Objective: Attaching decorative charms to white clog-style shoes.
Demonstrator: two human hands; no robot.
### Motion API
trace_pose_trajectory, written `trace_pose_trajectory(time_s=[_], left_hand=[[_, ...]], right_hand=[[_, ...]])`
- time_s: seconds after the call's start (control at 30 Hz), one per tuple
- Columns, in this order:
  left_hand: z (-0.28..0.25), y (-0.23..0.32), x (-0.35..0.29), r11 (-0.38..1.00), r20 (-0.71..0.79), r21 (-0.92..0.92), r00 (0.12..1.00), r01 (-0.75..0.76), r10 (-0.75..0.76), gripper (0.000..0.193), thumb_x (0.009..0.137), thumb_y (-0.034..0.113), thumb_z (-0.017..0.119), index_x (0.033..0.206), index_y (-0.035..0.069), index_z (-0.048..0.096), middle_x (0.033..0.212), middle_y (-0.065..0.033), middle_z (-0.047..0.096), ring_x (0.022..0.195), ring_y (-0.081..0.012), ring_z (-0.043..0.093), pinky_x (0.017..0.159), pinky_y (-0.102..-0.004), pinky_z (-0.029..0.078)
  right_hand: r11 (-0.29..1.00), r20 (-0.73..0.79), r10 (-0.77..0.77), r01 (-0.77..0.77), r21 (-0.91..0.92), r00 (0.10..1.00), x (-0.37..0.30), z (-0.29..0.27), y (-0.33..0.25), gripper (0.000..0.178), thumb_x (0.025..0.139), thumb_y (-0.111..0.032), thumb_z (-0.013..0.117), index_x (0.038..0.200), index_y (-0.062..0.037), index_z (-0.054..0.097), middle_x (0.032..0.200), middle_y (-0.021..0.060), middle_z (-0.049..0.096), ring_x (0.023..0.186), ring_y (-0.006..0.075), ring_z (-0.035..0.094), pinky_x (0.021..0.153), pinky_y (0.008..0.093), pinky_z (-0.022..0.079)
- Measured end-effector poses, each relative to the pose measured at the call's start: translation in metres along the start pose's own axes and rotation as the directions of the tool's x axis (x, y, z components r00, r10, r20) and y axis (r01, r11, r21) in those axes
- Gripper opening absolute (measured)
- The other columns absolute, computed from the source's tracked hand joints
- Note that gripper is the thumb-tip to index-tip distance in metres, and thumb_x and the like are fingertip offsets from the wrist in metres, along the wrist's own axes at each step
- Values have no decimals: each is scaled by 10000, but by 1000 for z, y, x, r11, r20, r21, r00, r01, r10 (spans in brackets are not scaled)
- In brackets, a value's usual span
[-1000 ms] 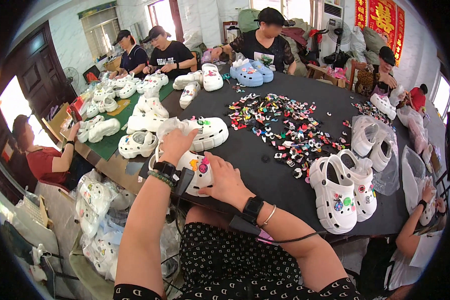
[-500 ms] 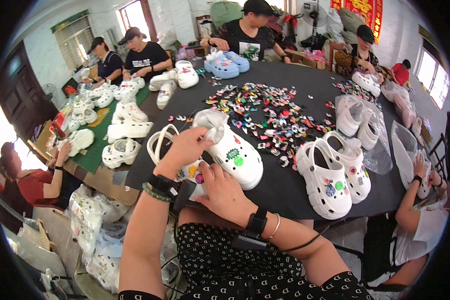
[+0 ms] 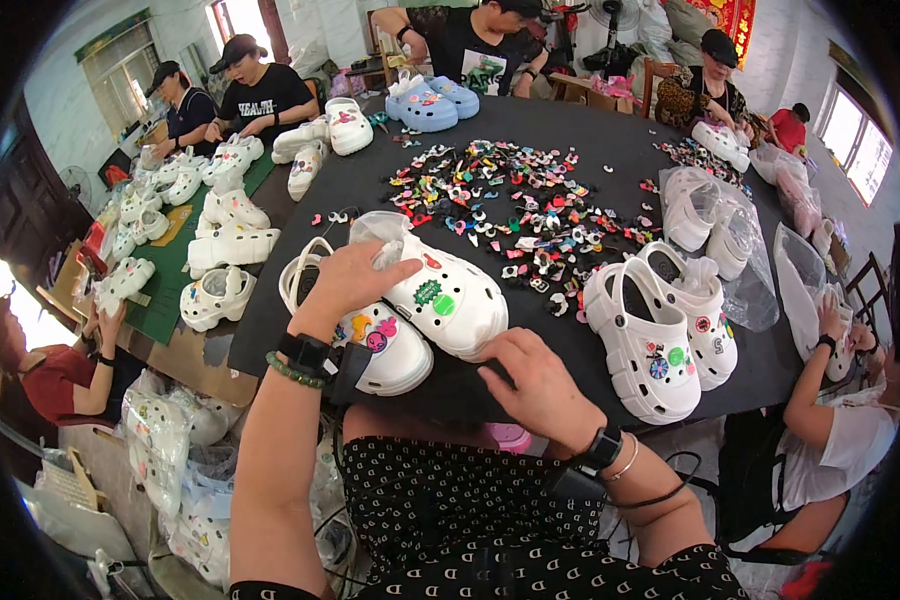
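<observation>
Two white clogs lie side by side on the black table in front of me. My left hand [image 3: 345,285] is closed over the opening of the right one, a white clog [image 3: 455,300] with green and red charms. Its thumb rests along the upper, and some fingers are hidden behind. Clear plastic stuffing [image 3: 378,228] shows at that opening. Beneath my left wrist lies the other white clog [image 3: 395,355], with pink, orange and purple charms. My right hand [image 3: 545,385] is by the toe of the first clog, fingers loosely curved and apart, fingertips close to the toe.
Loose charms [image 3: 530,205] spread over the table's middle. Another decorated pair of white clogs [image 3: 650,350] stands to the right, with bagged clogs [image 3: 700,215] behind. Blue clogs [image 3: 425,105] sit at the far edge. Several people work around, and a green-topped table [image 3: 160,310] holds more clogs.
My right hand has moved off the charm-covered clog to the right, near the toe. My left hand has shifted from pinching the plastic stuffing onto the clog's upper. The view has moved slightly.
</observation>
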State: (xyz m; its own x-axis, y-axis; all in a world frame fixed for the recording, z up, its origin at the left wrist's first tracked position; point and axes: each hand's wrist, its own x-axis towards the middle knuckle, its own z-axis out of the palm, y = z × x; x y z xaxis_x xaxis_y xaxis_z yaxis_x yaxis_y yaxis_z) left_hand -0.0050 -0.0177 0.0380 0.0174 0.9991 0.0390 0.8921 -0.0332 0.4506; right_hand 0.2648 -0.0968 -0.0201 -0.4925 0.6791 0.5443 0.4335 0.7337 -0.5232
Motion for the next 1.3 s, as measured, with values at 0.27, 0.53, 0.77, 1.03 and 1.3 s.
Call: trace_pose_trajectory(time_s=[0.27, 0.53, 0.77, 1.03, 1.3], left_hand=[[6, -9, -5, 977, -167, -24, 964, -211, 204, 526, 812, 516, 685, 968, 15, 661, 911, -220, 676, 879, -409, 643, 768, -467, 500], [14, -24, -8, 988, -397, 4, 906, -155, 144, 474, 810, 446, 711, 940, -3, 636, 854, -227, 664, 828, -405, 635, 729, -482, 470], [19, -14, -8, 974, -334, 132, 917, -182, 217, 568, 794, 529, 695, 1038, 18, 649, 920, -191, 690, 896, -373, 655, 795, -491, 463], [4, -7, -15, 993, -206, 52, 971, -110, 119, 578, 789, 518, 708, 1029, -3, 640, 903, -215, 682, 876, -387, 654, 775, -470, 483], [5, -6, -14, 995, -189, 68, 979, -68, 79, 645, 783, 516, 724, 1127, -23, 637, 986, -260, 676, 943, -401, 655, 814, -438, 510]], right_hand=[[946, 157, 230, -182, -269, 961, -10, -31, 36, 169, 827, -142, 677, 923, -36, 587, 864, 139, 594, 842, 341, 604, 750, 429, 498], [860, 179, 368, -260, -439, 913, -7, -47, 52, 209, 832, -170, 687, 931, -19, 581, 885, 181, 624, 870, 375, 629, 750, 465, 510], [827, 96, 326, -235, -511, 940, 28, -37, 81, 164, 812, -116, 684, 870, 0, 582, 841, 208, 637, 826, 407, 635, 724, 484, 511], [850, 75, 258, -189, -492, 963, 81, -21, 111, 118, 796, -80, 658, 858, -6, 590, 858, 197, 637, 846, 385, 642, 732, 480, 521], [805, 87, 293, -196, -560, 952, 94, 0, 148, 179, 790, -173, 736, 900, -46, 673, 871, 148, 628, 909, 328, 629, 773, 427, 506]])
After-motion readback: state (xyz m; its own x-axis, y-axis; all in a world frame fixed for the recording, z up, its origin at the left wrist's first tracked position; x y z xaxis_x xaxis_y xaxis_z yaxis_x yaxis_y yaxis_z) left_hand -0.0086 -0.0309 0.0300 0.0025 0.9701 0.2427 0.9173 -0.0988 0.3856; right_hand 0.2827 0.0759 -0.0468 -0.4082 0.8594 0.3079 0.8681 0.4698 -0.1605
